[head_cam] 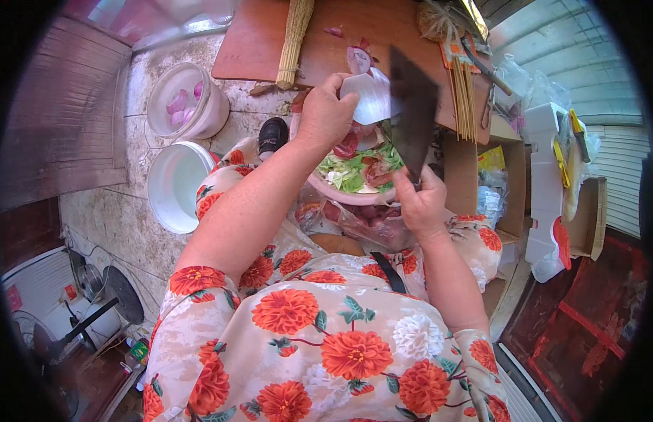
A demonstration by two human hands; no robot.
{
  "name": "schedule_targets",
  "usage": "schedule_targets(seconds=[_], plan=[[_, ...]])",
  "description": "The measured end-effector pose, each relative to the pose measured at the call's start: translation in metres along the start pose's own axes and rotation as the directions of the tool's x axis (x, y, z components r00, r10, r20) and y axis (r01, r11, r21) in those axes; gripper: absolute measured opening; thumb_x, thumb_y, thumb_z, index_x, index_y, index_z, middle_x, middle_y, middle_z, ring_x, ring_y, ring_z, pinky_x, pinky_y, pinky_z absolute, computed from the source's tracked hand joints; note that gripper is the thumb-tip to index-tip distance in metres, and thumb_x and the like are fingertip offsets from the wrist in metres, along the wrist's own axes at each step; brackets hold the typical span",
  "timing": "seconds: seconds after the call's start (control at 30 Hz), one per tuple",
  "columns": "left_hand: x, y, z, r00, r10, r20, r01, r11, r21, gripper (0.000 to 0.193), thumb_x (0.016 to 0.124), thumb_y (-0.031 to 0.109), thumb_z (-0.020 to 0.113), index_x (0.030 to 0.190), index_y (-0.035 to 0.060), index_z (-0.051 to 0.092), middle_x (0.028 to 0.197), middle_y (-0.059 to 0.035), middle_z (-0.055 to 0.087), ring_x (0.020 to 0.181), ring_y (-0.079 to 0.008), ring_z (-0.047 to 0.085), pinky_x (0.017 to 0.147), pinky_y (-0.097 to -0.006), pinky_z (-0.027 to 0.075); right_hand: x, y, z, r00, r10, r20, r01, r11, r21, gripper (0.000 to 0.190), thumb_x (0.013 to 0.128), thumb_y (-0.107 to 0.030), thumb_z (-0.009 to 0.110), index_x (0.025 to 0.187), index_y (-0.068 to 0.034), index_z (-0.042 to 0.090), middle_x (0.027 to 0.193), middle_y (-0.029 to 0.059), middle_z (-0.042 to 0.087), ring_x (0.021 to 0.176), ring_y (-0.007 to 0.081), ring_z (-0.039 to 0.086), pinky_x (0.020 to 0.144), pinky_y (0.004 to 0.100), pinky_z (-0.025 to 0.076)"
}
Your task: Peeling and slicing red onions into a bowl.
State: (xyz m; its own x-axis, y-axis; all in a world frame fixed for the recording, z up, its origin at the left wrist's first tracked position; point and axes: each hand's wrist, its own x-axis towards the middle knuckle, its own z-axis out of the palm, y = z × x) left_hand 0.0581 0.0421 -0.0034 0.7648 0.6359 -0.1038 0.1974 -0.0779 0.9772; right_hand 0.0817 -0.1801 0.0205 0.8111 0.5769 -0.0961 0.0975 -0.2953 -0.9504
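My left hand [329, 111] pinches a pale, shiny piece [364, 97] that looks like red onion, above a pink basin. Just beyond it, over the wooden board, shows a purple-and-white onion part [359, 59]; whether the two are joined, I cannot tell. My right hand [424, 203] grips a dark, broad-bladed cleaver [415, 108], its blade pointing away from me beside the pale piece. The grip is hidden in my fingers. Below both hands, the pink basin [339, 194] holds green leaf scraps [353, 176] and reddish onion skins [378, 171].
A bundle of thin sticks [292, 47] lies on the wooden board [247, 47]; skewers [462, 100] overhang its right side. Left are a bucket with peeled purple onions [221, 113] and a white bucket [171, 184]. A plastic bag of onions [366, 221] sits nearer me. Right stands a cardboard box [458, 179].
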Motion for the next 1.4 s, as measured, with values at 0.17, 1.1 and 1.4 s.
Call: schedule_targets(seconds=[0.17, 1.1, 1.4], plan=[[0.001, 0.003, 0.0, 1.0, 0.004, 0.022, -0.004, 1.0, 0.003, 0.025, 0.089, 0.004, 0.057, 0.113, -0.0023, 0.061, 0.094, -0.0057, 0.067, 0.081, -0.011, 0.062, 0.07, -0.0258, 0.051, 0.004, -0.004, 0.006, 0.988, -0.153, 0.024, 0.155, 0.964, -0.217, 0.02, 0.086, -0.023, 0.068, 0.087, -0.004, 0.063, 0.076, 0.0155, 0.065, 0.069, 0.0287, 0.064, 0.065, 0.036, 0.049], [0.0, 0.032, -0.014, 0.913, -0.33, 0.24, 0.392, 0.874, -0.288, 0.023, 0.091, 0.003, 0.056, 0.112, -0.0055, 0.057, 0.094, -0.0138, 0.066, 0.068, -0.0198, 0.065, 0.056, -0.0301, 0.056, 0.003, 0.017, 0.009, 0.998, -0.053, 0.033, 0.061, 0.933, -0.355, 0.026, 0.089, -0.029, 0.065, 0.092, -0.003, 0.065, 0.08, 0.018, 0.067, 0.073, 0.0329, 0.065, 0.066, 0.0397, 0.049], [-0.015, 0.026, 0.0, 0.765, -0.417, 0.491, 0.503, 0.863, -0.05, 0.03, 0.083, 0.002, 0.062, 0.111, -0.0079, 0.059, 0.092, -0.0145, 0.067, 0.071, -0.0207, 0.067, 0.057, -0.0296, 0.058, 0.006, 0.021, 0.013, 0.998, -0.051, -0.032, 0.039, 0.953, -0.299, 0.028, 0.088, -0.028, 0.066, 0.09, -0.001, 0.063, 0.084, 0.0204, 0.066, 0.078, 0.0373, 0.064, 0.068, 0.0423, 0.048]])
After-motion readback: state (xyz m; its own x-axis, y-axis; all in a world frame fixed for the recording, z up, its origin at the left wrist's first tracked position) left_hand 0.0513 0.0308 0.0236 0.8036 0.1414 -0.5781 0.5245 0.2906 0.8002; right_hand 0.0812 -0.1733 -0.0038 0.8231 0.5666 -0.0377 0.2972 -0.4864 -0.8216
